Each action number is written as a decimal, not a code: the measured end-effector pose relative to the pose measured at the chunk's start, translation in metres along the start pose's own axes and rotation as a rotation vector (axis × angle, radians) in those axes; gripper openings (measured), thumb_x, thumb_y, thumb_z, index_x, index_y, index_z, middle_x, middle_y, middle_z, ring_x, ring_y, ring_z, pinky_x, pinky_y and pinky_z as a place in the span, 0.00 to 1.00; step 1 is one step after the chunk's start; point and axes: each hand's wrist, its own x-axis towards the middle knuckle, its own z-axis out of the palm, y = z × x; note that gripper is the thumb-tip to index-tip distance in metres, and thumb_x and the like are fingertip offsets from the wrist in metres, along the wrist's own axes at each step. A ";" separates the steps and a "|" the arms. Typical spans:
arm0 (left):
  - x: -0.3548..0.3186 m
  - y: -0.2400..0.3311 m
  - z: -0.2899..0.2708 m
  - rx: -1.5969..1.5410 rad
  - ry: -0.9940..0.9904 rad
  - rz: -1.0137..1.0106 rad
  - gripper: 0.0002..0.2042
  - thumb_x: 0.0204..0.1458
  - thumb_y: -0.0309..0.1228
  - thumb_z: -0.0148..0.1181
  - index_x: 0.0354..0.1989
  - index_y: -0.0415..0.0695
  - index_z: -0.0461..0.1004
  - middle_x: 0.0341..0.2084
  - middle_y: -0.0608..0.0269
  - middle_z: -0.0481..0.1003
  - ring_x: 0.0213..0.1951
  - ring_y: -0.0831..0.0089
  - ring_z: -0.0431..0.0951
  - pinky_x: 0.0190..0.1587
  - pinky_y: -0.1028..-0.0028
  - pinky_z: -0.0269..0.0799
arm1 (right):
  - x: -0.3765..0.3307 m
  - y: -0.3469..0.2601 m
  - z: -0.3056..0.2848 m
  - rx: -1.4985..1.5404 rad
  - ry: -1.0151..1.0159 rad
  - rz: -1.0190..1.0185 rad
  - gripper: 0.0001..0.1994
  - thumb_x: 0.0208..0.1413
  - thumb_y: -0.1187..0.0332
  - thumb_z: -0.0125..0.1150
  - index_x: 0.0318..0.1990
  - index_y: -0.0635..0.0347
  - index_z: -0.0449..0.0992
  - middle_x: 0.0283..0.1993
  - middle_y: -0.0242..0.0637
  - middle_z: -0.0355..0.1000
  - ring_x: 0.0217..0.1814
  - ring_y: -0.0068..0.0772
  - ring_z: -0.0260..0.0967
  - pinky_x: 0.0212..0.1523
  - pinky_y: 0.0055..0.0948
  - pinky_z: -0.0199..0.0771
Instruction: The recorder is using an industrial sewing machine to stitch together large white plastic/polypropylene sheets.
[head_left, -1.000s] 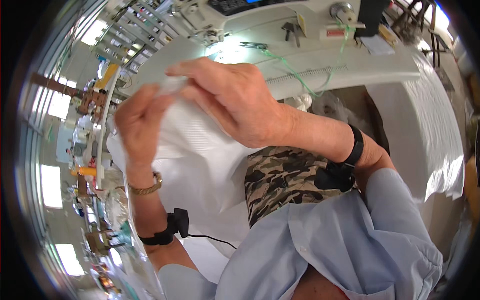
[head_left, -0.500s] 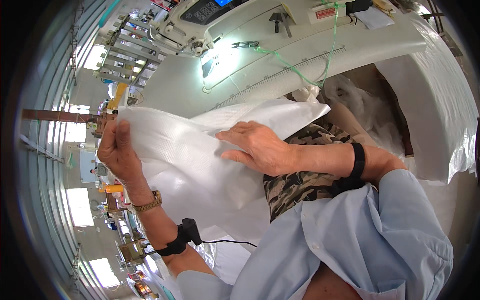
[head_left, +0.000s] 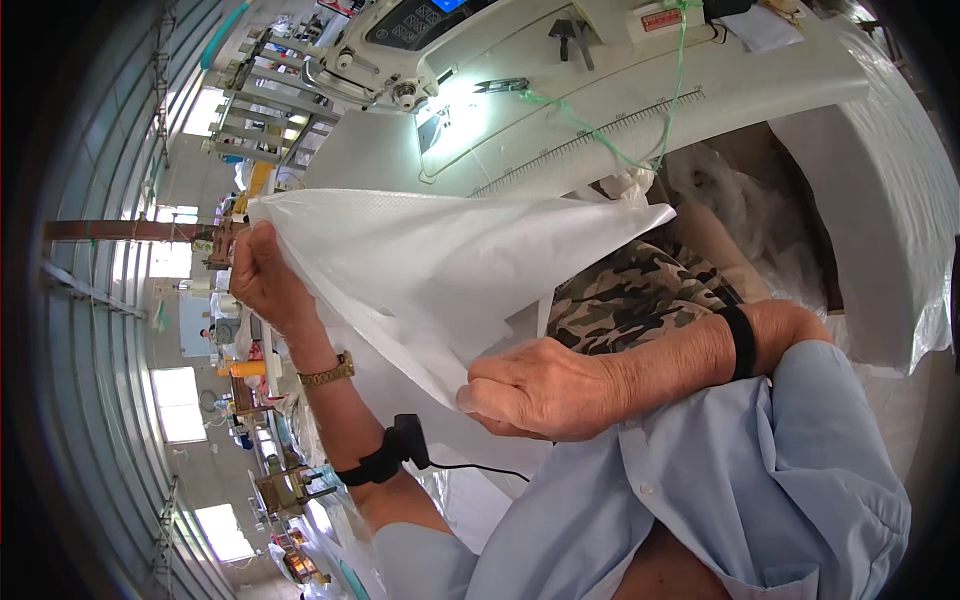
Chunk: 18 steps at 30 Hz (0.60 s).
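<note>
A large translucent white plastic sheet point(head_left: 410, 250) stretches between my two hands, over my lap and in front of the sewing machine table. My left hand point(head_left: 268, 278) is closed on its upper left corner, thumb on top. Lower down and nearer my body, my right hand point(head_left: 545, 388) pinches the sheet's edge. That edge runs taut in a slanting line from one hand to the other. To the right, a pointed corner point(head_left: 655, 214) of the sheet sticks out past my camouflage-trousered leg.
A sewing machine point(head_left: 390, 65) with a bright lamp stands at the far side. Thread snips point(head_left: 500, 86) tied to a green cord lie on its table point(head_left: 590, 95), beside a printed ruler scale. At right hangs a stack of white sheeting point(head_left: 880, 220). Crumpled clear plastic point(head_left: 745, 200) lies below.
My right hand has come down toward my body and closed on the sheet's edge, drawing it taut. My left hand keeps its corner, shifted slightly right. The whole view has shifted a little.
</note>
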 end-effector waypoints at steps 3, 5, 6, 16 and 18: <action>-0.006 -0.006 0.002 -0.069 -0.002 -0.038 0.18 0.57 0.35 0.57 0.17 0.41 0.66 0.16 0.77 0.63 0.24 0.87 0.58 0.28 0.83 0.57 | 0.003 -0.002 -0.003 0.191 -0.005 0.099 0.12 0.56 0.69 0.56 0.43 0.60 0.63 0.24 0.39 0.64 0.21 0.38 0.64 0.24 0.31 0.67; -0.005 -0.005 0.002 -0.021 -0.015 -0.035 0.16 0.58 0.37 0.56 0.22 0.40 0.69 0.19 0.74 0.68 0.25 0.86 0.63 0.30 0.83 0.61 | 0.006 0.003 -0.004 0.364 -0.008 0.205 0.14 0.58 0.67 0.57 0.49 0.61 0.64 0.22 0.35 0.62 0.19 0.30 0.60 0.23 0.25 0.65; -0.004 -0.004 0.003 0.000 -0.038 -0.058 0.15 0.60 0.38 0.54 0.27 0.39 0.73 0.22 0.70 0.73 0.27 0.86 0.69 0.31 0.82 0.66 | 0.010 0.009 -0.003 0.615 0.135 0.477 0.16 0.59 0.66 0.56 0.51 0.61 0.63 0.22 0.33 0.62 0.19 0.26 0.59 0.23 0.23 0.63; -0.006 0.012 0.006 -0.125 -0.091 -0.052 0.15 0.57 0.35 0.58 0.22 0.40 0.70 0.18 0.76 0.68 0.23 0.88 0.62 0.27 0.84 0.61 | 0.035 0.070 0.003 0.815 0.168 0.848 0.10 0.58 0.63 0.60 0.35 0.62 0.74 0.23 0.26 0.65 0.24 0.15 0.59 0.25 0.18 0.59; -0.004 0.010 0.003 -0.130 -0.062 -0.109 0.15 0.56 0.37 0.60 0.24 0.39 0.73 0.19 0.75 0.71 0.24 0.87 0.66 0.29 0.84 0.65 | 0.029 0.064 -0.005 0.567 0.311 0.610 0.10 0.58 0.64 0.59 0.31 0.61 0.73 0.25 0.25 0.66 0.26 0.15 0.60 0.28 0.18 0.61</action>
